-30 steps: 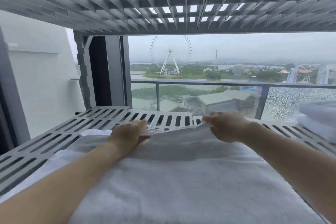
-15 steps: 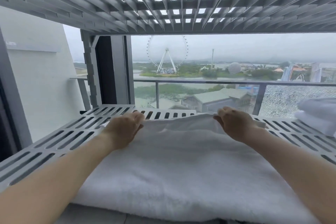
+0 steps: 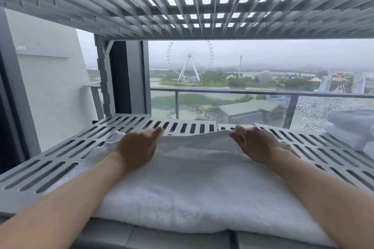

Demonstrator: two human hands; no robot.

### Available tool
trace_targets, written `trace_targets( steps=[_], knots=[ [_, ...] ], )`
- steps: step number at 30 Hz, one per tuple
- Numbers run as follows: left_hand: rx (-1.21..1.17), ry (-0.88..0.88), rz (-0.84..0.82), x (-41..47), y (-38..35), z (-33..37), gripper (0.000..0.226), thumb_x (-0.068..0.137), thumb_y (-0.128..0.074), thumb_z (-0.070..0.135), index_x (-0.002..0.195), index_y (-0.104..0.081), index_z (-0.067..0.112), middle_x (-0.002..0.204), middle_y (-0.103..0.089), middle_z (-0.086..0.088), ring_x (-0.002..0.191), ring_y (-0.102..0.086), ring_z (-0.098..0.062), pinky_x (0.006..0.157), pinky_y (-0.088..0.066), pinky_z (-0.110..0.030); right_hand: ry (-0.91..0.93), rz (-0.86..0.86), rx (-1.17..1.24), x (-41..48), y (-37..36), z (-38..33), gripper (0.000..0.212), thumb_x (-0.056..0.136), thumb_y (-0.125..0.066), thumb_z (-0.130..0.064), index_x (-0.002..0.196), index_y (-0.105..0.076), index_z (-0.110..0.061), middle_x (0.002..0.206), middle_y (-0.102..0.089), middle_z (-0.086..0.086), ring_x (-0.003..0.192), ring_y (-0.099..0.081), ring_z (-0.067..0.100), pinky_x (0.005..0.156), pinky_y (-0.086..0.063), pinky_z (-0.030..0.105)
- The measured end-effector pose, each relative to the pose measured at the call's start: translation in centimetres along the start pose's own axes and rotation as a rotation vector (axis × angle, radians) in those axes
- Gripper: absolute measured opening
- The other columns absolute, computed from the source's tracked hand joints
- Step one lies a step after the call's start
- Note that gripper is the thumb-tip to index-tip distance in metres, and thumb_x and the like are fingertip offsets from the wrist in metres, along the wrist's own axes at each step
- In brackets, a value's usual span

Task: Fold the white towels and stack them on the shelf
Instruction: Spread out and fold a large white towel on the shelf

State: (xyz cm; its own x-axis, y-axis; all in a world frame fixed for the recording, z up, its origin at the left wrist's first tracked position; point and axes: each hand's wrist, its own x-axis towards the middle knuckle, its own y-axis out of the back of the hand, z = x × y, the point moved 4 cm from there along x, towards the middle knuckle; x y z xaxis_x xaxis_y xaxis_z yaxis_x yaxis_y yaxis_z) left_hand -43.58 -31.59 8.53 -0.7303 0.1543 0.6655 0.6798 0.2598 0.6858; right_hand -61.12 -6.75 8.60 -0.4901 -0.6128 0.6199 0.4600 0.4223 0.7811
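Shelf [image 3: 60,170], grey and slotted, fills the head view, and a second slotted shelf [image 3: 182,2] roofs it from above. A white towel [image 3: 202,184] lies spread on the lower board from the centre down to 6 o'clock, its near edge hanging a little over the front lip. The left hand [image 3: 137,147] rests on the towel's far edge at about 10 o'clock, fingers together and curled down; whether it pinches the cloth cannot be told. The right hand [image 3: 257,143] sits at about 2 o'clock on the same edge, fingers bent over a raised fold of towel. At 3 o'clock, a stack of folded towels [image 3: 352,131] stands on the shelf, well apart from both hands. No writing or label can be read anywhere.
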Motion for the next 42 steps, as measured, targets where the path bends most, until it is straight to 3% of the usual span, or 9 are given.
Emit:
trace_targets(
  steps=[3, 8, 14, 19, 25, 28, 32, 38, 42],
  knots=[
    [0.115, -0.155, 0.010, -0.2, 1.3, 0.7, 0.037, 0.073, -0.072, 0.032, 0.088, -0.046, 0.010, 0.068, -0.059, -0.006, 0.040, -0.054, -0.020, 0.029, -0.033, -0.023, 0.000, 0.057, 0.033, 0.3, 0.8, 0.2, 0.030, 0.096, -0.036, -0.043, 0.089, -0.050, -0.018, 0.081, -0.067, 0.012, 0.078, -0.063, 0.037, 0.057, -0.035, 0.033],
    [0.295, -0.151, 0.015, 0.2, 0.9, 0.2, 0.044, 0.056, -0.069, -0.005, 0.090, -0.044, 0.007, 0.075, -0.055, -0.013, 0.050, -0.055, -0.025, 0.033, -0.043, -0.027, 0.036, 0.215, -0.139, 1.7, 2.6, 0.1, 0.032, 0.095, -0.040, -0.043, 0.086, -0.055, -0.017, 0.071, -0.065, 0.002, 0.061, -0.064, 0.029, 0.050, -0.032, 0.027],
    [0.363, -0.046, 0.001, 2.3, 0.5, -1.3, 0.039, 0.052, -0.069, -0.011, 0.085, -0.052, 0.003, 0.074, -0.054, -0.013, 0.053, -0.052, -0.028, 0.045, -0.043, -0.032, 0.195, 0.250, -0.272, 3.7, 2.7, 0.3, 0.027, 0.080, -0.069, -0.033, 0.066, -0.059, -0.013, 0.049, -0.056, 0.001, 0.040, -0.054, 0.024, 0.041, -0.032, 0.020],
    [0.251, 0.169, -0.163, 4.4, -2.1, -3.5, 0.037, 0.075, -0.042, -0.014, 0.102, -0.050, 0.008, 0.092, -0.054, -0.009, 0.080, -0.056, -0.026, 0.062, -0.041, -0.032, 0.202, 0.180, -0.156, 4.2, 0.2, 1.1, 0.025, 0.086, -0.063, -0.031, 0.072, -0.061, -0.011, 0.062, -0.065, 0.006, 0.051, -0.062, 0.028, 0.045, -0.040, 0.027],
    [0.122, 0.214, -0.240, 3.5, -5.4, -3.8, 0.021, 0.078, -0.036, 0.002, 0.092, -0.047, 0.013, 0.094, -0.056, -0.007, 0.085, -0.050, -0.025, 0.070, -0.035, -0.032, 0.026, -0.037, -0.133, 3.5, -3.8, 1.7, 0.033, 0.096, -0.033, -0.045, 0.096, -0.053, -0.019, 0.098, -0.065, 0.001, 0.091, -0.062, 0.026, 0.064, -0.037, 0.031],
    [0.079, 0.130, -0.184, 2.7, -4.9, -3.5, 0.009, 0.082, -0.045, 0.020, 0.087, -0.046, 0.012, 0.088, -0.056, -0.007, 0.080, -0.053, -0.027, 0.064, -0.034, -0.034, -0.085, -0.177, -0.084, 3.3, -4.2, 2.0, 0.038, 0.096, -0.026, -0.049, 0.096, -0.050, -0.019, 0.100, -0.065, 0.005, 0.092, -0.061, 0.028, 0.067, -0.036, 0.033],
    [0.074, 0.061, -0.120, 1.6, -2.8, -2.5, 0.035, 0.091, -0.041, 0.046, 0.086, -0.045, 0.012, 0.079, -0.054, -0.003, 0.066, -0.053, -0.022, 0.051, -0.035, -0.028, -0.086, -0.145, -0.054, 3.3, -3.0, 1.2, 0.043, 0.098, -0.022, -0.046, 0.093, -0.051, -0.014, 0.094, -0.066, 0.010, 0.087, -0.062, 0.031, 0.065, -0.038, 0.034],
    [0.168, -0.013, -0.044, -0.7, 2.9, 0.5, 0.024, 0.086, -0.053, 0.030, 0.081, -0.055, 0.007, 0.063, -0.055, -0.004, 0.043, -0.051, -0.021, 0.036, -0.028, -0.021, 0.059, -0.040, -0.025, 1.6, -0.4, 0.4, 0.029, 0.098, -0.024, -0.040, 0.083, -0.039, -0.020, 0.079, -0.065, 0.005, 0.059, -0.052, 0.027, 0.052, -0.029, 0.031],
    [0.109, 0.037, -0.012, -3.0, 6.1, 1.3, 0.020, 0.088, -0.058, 0.030, 0.090, -0.052, 0.011, 0.071, -0.059, -0.004, 0.050, -0.057, -0.023, 0.042, -0.035, -0.023, 0.086, -0.053, 0.086, -0.8, 1.9, -0.9, 0.024, 0.098, -0.029, -0.038, 0.079, -0.036, -0.025, 0.086, -0.063, 0.001, 0.076, -0.059, 0.028, 0.057, -0.030, 0.031]
  ],
)
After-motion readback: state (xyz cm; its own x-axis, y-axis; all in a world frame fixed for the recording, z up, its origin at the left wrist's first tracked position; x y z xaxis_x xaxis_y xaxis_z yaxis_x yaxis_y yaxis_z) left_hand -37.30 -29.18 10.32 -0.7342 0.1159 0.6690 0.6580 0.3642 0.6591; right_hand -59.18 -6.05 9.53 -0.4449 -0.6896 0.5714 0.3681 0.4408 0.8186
